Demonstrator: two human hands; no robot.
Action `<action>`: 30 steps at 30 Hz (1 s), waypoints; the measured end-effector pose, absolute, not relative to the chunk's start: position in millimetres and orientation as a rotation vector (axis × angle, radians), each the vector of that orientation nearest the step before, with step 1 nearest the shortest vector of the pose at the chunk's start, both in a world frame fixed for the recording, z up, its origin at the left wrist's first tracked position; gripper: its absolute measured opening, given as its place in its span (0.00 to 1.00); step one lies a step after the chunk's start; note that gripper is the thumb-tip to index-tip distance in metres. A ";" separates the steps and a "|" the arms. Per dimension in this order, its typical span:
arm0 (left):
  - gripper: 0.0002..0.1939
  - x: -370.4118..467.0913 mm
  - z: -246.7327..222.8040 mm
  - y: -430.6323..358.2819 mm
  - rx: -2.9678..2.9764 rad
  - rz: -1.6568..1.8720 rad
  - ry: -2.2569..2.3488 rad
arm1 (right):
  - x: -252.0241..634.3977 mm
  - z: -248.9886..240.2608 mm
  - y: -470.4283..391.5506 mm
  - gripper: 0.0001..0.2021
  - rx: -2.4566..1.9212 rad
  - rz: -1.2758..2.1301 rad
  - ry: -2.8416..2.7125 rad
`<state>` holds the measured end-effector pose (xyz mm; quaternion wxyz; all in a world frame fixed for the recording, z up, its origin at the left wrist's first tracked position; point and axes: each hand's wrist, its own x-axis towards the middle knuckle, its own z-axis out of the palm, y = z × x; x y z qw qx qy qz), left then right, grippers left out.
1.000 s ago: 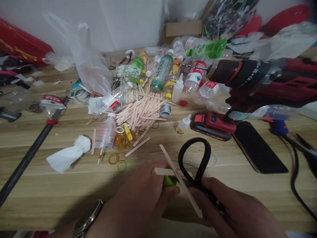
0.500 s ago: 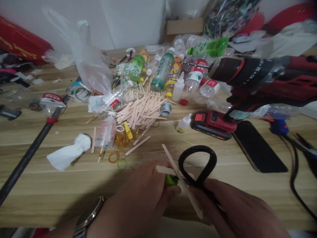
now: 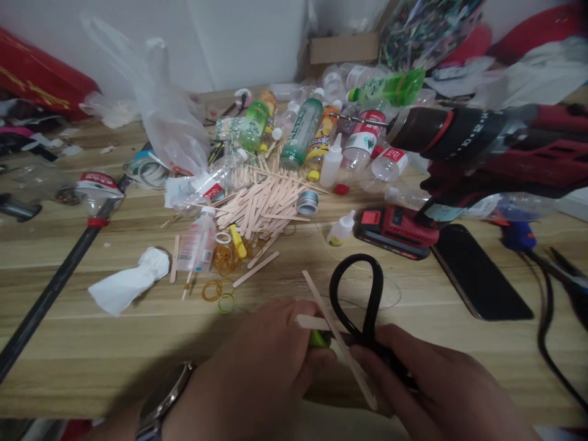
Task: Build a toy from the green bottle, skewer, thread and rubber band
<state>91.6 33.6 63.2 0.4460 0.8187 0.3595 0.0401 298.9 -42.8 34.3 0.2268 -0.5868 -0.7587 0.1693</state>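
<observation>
Near the front edge of the wooden table [image 3: 257, 334], my left hand [image 3: 266, 355] is closed on a small green object [image 3: 318, 339], from which wooden sticks stick out. Two flat sticks cross there: a short one [image 3: 309, 322] at my left fingertips and a longer one [image 3: 337, 334] slanting down toward my right hand. My right hand [image 3: 427, 373] is wrapped round a black looped handle [image 3: 337, 288]; its far end is hidden among the sticks and fingers. A watch is on my left wrist.
Behind my hands lie a pile of craft sticks [image 3: 264, 205], rubber bands [image 3: 225, 260] and a small glue bottle [image 3: 341, 229]. Plastic bottles crowd the back. On the right are a red-black drill [image 3: 482, 141] and a phone [image 3: 480, 272]; on the left, a black rod [image 3: 50, 294].
The black loop has shifted slightly up and left and looks narrower. My right hand has tilted with it, while the crossed sticks and my left hand have moved slightly right.
</observation>
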 end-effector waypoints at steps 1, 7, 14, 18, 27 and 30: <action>0.20 92.8 63.4 33.6 2.046 0.075 0.906 | 298.8 34.4 -42.5 0.08 -1.617 0.493 -2.079; 0.17 93.4 66.1 37.1 2.021 0.127 0.841 | 298.5 34.2 -41.0 0.07 -1.593 0.503 -2.089; 0.15 87.6 69.1 45.2 1.991 0.067 0.833 | 301.7 31.3 -44.6 0.08 -1.587 0.362 -2.140; 0.15 89.4 67.1 42.2 1.993 0.098 0.814 | 301.9 31.3 -44.2 0.08 -1.596 0.464 -2.119; 0.16 84.4 61.1 39.8 2.031 0.112 0.820 | 300.8 38.1 -39.6 0.11 -1.525 0.234 -2.215; 0.12 85.5 63.4 42.1 2.087 0.107 0.795 | 303.2 41.1 -39.3 0.11 -1.439 0.135 -2.294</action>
